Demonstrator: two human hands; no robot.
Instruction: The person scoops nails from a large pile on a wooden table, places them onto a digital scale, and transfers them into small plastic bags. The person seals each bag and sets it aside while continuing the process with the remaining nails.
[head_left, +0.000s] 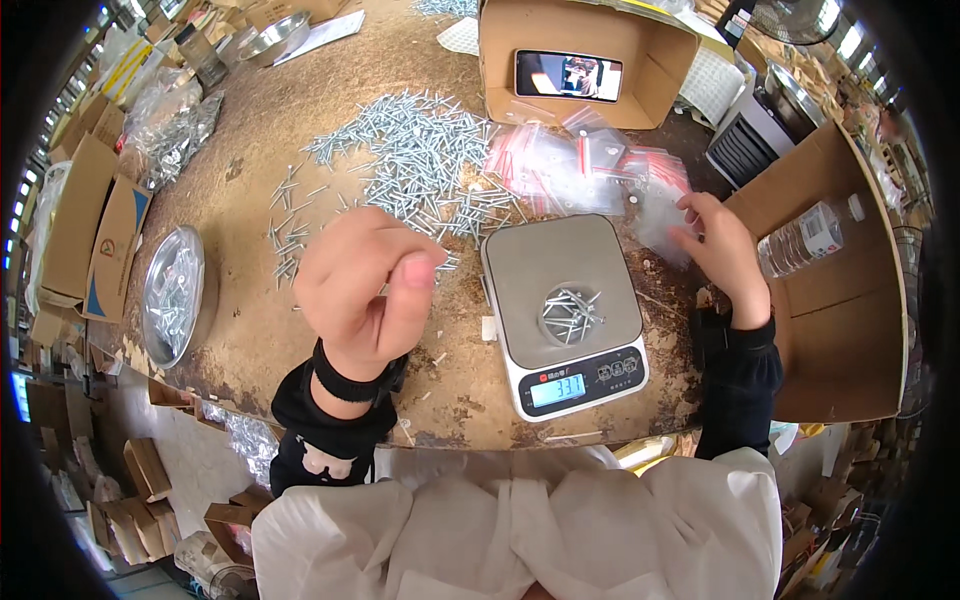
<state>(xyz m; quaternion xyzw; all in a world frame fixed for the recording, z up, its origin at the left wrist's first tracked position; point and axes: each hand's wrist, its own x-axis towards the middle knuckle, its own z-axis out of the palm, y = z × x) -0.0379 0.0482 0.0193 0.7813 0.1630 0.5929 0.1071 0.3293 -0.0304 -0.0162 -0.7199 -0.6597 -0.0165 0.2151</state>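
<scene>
left hand (365,285) curled, contents hidden; right hand (728,250) with thumb and fingers parted at the clear bags (600,185), which lie on the surface (245,140) beside the screw pile (420,155), likely light, limp, slippery, best pinched by one edge.

Worn brown table (245,130), grey floor (195,440), bright light (828,16) upper right
</scene>
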